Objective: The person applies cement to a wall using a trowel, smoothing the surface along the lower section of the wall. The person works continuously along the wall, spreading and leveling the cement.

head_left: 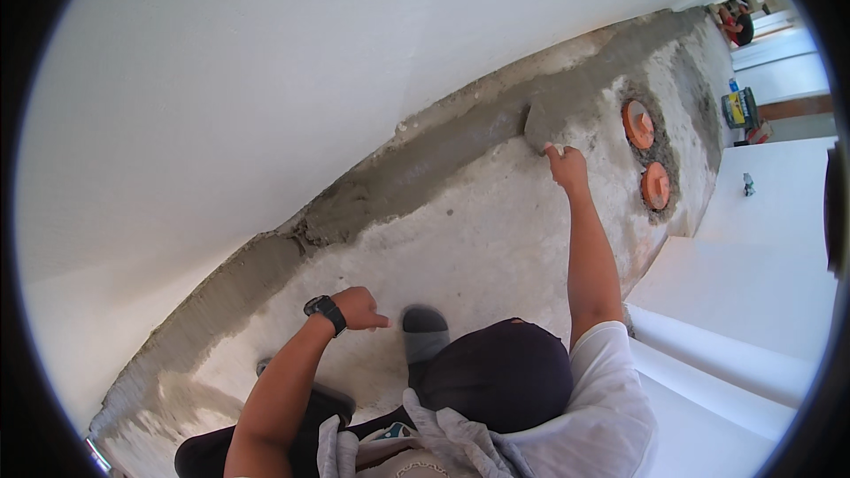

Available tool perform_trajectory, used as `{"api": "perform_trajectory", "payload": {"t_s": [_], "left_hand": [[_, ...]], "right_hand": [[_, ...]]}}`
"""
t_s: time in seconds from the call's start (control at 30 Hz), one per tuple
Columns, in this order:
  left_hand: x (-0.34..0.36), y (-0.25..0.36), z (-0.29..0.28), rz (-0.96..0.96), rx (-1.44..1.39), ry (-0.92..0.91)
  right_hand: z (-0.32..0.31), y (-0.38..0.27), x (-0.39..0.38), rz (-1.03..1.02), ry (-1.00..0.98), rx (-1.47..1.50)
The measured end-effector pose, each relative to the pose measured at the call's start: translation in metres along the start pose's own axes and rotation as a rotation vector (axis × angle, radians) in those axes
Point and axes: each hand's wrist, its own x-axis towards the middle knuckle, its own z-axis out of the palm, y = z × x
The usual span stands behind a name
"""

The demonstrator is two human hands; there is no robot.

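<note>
My right hand (568, 168) reaches forward over the floor, its fingers wrapped round a trowel (537, 128). The grey blade lies on a strip of wet mortar (416, 164) along the foot of the white wall. Nearest to me, my left hand (359, 308) hovers above the pale floor, with a black watch (326, 314) on its wrist. Its fingers are curled and the thumb sticks out; nothing shows in it. Much of the trowel's handle is hidden by my right hand.
Two orange round pipe caps (638, 124) sit in rough mortar to the right. A white wall (221, 106) bounds the left side. White steps or ledges (708, 345) stand at the right. Farther off are a dark yellow-marked container (738, 110) and a person (737, 25).
</note>
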Motion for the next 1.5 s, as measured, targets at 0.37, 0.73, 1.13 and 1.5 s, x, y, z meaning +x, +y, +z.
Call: {"api": "perform_trajectory", "payload": {"t_s": [0.37,0.73,1.13,1.5], "left_hand": [[-0.003,-0.022,0.007,0.064,0.0,0.036],[-0.005,-0.027,-0.002,0.054,0.024,0.073],[-0.008,-0.024,-0.007,0.068,0.082,0.078],[-0.005,-0.025,-0.009,0.079,0.098,0.042]], "right_hand": [[0.018,-0.041,-0.018,-0.146,-0.02,-0.085],[0.023,-0.088,-0.074,-0.213,-0.133,-0.109],[0.039,-0.123,-0.146,-0.271,-0.269,-0.093],[0.067,-0.152,-0.216,-0.287,-0.322,-0.071]]}}
